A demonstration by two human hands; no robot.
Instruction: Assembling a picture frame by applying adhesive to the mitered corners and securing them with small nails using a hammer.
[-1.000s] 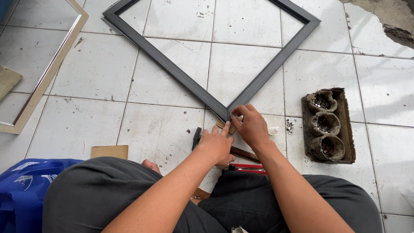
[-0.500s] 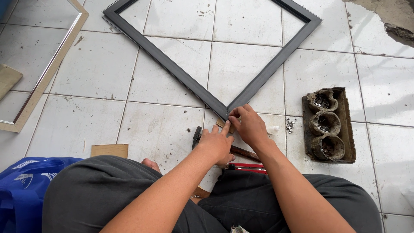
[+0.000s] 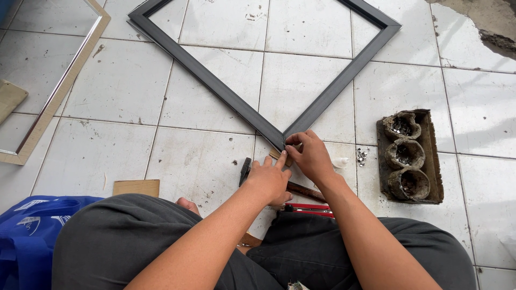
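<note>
Nearest, below the frame corner (image 3: 281, 140): person sits on the tiled floor (image 3: 204, 161), legs in dark grey trousers (image 3: 134, 241), a bare foot poking out btwn them. A blue bag (image 3: 29, 236) lies well left of the corner, a flat card piece (image 3: 136, 187) a bit nearer to it.

Just under the corner, the left hand (image 3: 269, 180) rests palm-down w/ fingers loosely spread, forefinger pointing up at the joint; it holds nothing I can make out. Under it a hammer (image 3: 252, 172) lies on the floor, handle running right, and a red tool (image 3: 306, 208) sits nearer the lap.

Right hand (image 3: 309, 156) is at the corner itself, fingers narrowed in a pinch on a small tan piece (image 3: 277, 154) touching the mitre. Can't tell what the piece is.

To do this well, I'd judge: keep the left hand pressing flat so the joint doesn't shift, seat the piece square to the mitre, don't force it.

Right of the corner: loose small metal bits (image 3: 362, 156), then a brown tray (image 3: 434, 161) w/ three cups of hardware.

Beyond the corner the dark frame (image 3: 215, 88) spreads away as a diamond. Far left, a mirror in a pale frame (image 3: 59, 91).
</note>
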